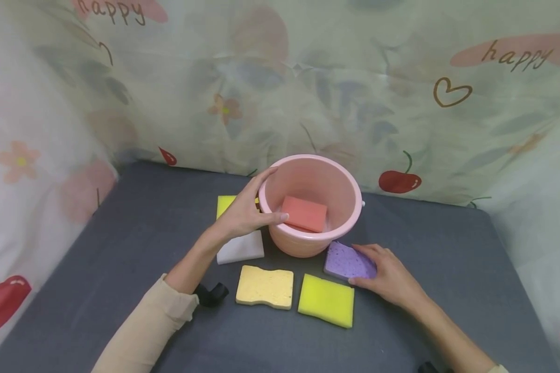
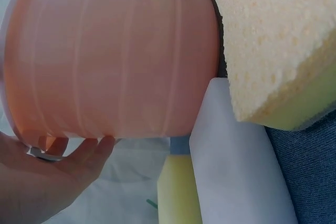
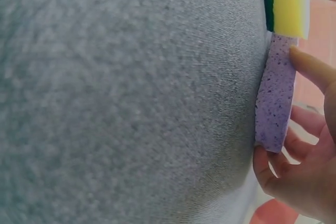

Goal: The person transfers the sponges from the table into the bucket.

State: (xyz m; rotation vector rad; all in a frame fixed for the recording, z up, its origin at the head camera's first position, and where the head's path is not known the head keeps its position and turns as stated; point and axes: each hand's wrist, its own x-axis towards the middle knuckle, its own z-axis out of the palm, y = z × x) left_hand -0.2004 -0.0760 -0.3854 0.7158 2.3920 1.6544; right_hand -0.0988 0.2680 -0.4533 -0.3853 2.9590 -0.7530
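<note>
A pink bucket stands at the middle of the grey table, with an orange-red sponge lying inside it. My left hand grips the bucket's left rim, thumb inside and fingers along the top edge; the left wrist view shows the bucket wall and my palm at its rim. My right hand holds a purple speckled sponge lying just right of the bucket's base. In the right wrist view the purple sponge is pinched between thumb and fingers.
Around the bucket lie a white sponge, a yellow sponge behind it, a pale wavy sponge and a bright yellow sponge. The grey table cover is walled by patterned curtains.
</note>
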